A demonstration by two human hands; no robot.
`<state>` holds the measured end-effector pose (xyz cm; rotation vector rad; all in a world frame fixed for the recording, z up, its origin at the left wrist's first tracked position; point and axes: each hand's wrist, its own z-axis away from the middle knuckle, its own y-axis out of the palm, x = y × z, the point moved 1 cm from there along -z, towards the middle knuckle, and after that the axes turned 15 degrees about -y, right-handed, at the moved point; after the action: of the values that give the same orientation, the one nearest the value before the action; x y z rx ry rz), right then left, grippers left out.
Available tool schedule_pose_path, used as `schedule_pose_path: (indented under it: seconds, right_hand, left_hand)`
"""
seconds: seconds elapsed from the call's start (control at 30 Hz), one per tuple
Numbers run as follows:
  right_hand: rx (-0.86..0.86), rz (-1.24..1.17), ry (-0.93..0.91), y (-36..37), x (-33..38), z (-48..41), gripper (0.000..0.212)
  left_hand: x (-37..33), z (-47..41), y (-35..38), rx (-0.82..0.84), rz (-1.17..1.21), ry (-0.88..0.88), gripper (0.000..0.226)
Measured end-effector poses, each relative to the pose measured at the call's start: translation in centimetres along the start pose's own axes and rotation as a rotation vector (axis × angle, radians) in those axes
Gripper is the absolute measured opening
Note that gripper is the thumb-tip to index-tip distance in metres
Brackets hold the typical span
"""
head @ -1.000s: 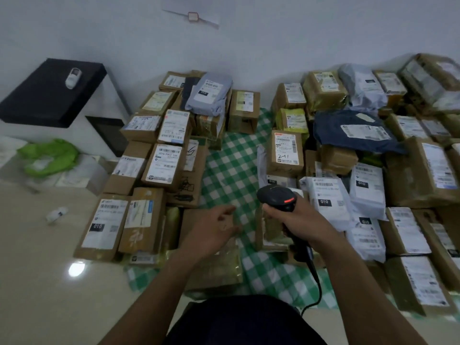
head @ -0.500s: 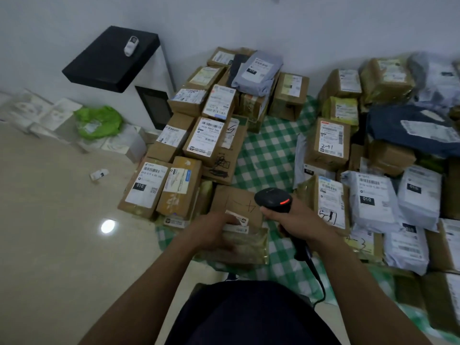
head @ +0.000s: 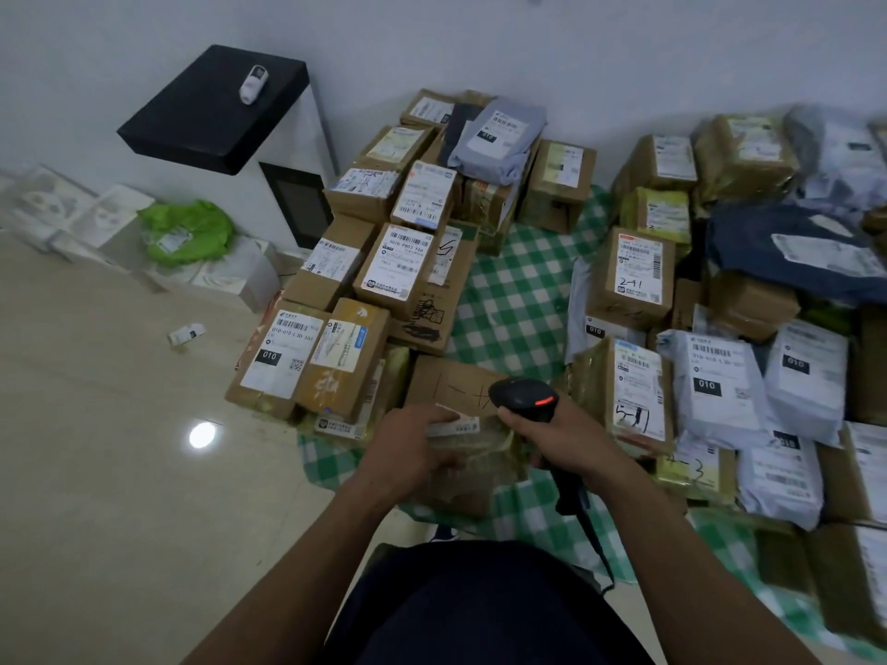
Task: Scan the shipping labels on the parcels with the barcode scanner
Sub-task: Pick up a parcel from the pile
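Closest in, the left hand (head: 408, 448) is clamped on a tape-wrapped brown parcel (head: 473, 465) sitting on the green checked cloth (head: 518, 290), fingers (head: 432, 415) curled over its top edge right by a small white label (head: 453, 424). The right hand (head: 561, 436) is wrapped tight around the handle of the black barcode scanner (head: 523, 398), whose head sits just above that same parcel with a red light showing on it, and its cable (head: 588, 530) trails down past the wrist. Just right of the scanner there's a box with "5-1" scribbled on its label (head: 638, 395), then white poly bags marked 010 (head: 715, 386). To the left, a labelled box stack (head: 307, 357) sits at the cloth's edge on the tiled floor (head: 120, 472). Further back, more cardboard boxes piled up to the wall, including one marked 241 (head: 633, 273), a grey mailer (head: 501, 136) on top of the back pile, and a black shelf (head: 216, 108) with a small white gadget on it.
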<state>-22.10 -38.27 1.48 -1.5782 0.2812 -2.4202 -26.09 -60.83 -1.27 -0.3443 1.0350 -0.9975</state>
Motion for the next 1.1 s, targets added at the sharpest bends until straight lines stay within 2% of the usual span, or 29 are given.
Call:
schedule_pose_path:
  seconds: [0.13,0.2,0.23,0.37,0.43,0.5,0.6,0.7,0.87,1.0,1.1]
  right_hand:
    - [-0.166,-0.022,-0.040,-1.3,0.0,-1.0,0.053]
    - [-0.207,-0.063,-0.052,-1.5,0.1,-1.3,0.062]
    - [-0.213,-0.072,-0.055,-1.4,0.1,-1.3,0.063]
    - [-0.196,-0.058,-0.026,-1.2,-0.4,-1.4,0.058]
    - [-0.183,-0.058,-0.019,-1.3,-0.7,-1.3,0.065]
    - [-0.186,-0.060,-0.009,-1.3,-0.8,-1.0,0.068]
    - [-0.223,-0.067,-0.044,-1.4,-0.5,-0.8,0.061]
    - [-0.281,-0.113,-0.144,-1.7,1.0,-0.5,0.059]
    - [-0.305,-0.209,-0.311,-3.3,4.9,-0.5,0.052]
    - [-0.307,-0.241,-0.363,-4.7,7.5,-1.2,0.050]
    - [-0.308,-0.300,-0.379,-5.4,8.8,-1.5,0.049]
  left_hand:
    - [-1.7,0.2,-0.8,-0.245,0.017,0.097,0.038]
    - [-2.2,0.3,-0.6,-0.316,0.008,0.102,0.031]
    - [-2.1,0.2,-0.3,-0.320,-0.002,0.076,0.035]
    - [-1.0,-0.9,1.0,-0.185,-0.041,-0.094,0.106]
    - [-0.7,-1.5,0.9,-0.126,-0.057,-0.138,0.121]
    - [-0.7,-2.0,0.7,-0.070,0.022,-0.181,0.113]
    - [-0.3,-2.1,0.4,-0.042,0.193,-0.215,0.078]
    - [-0.4,-1.8,0.0,-0.028,0.264,-0.160,0.064]
    - [-2.7,-1.1,-1.1,0.273,0.527,-0.124,0.033]
    - [-4.3,-1.3,-1.6,0.336,0.572,-0.087,0.027]
    - [-6.2,-1.1,-1.8,0.361,0.727,-0.049,0.027]
